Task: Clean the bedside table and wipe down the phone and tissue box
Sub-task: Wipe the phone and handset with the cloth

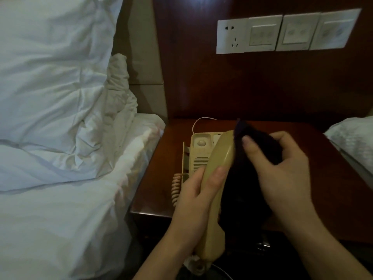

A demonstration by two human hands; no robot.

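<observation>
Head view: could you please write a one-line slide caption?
Left hand holds beige handset while right hand wipes it with dark cloth above bedside table.

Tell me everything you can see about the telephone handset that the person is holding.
The handset is beige, of plastic as it looks, long and slightly curved. It is lifted off the phone base and held slanted, upper end toward the wall. The left hand grips its middle. The right hand presses a dark cloth against its right side. A coiled beige cord hangs by the base; where it joins is hidden.
</observation>
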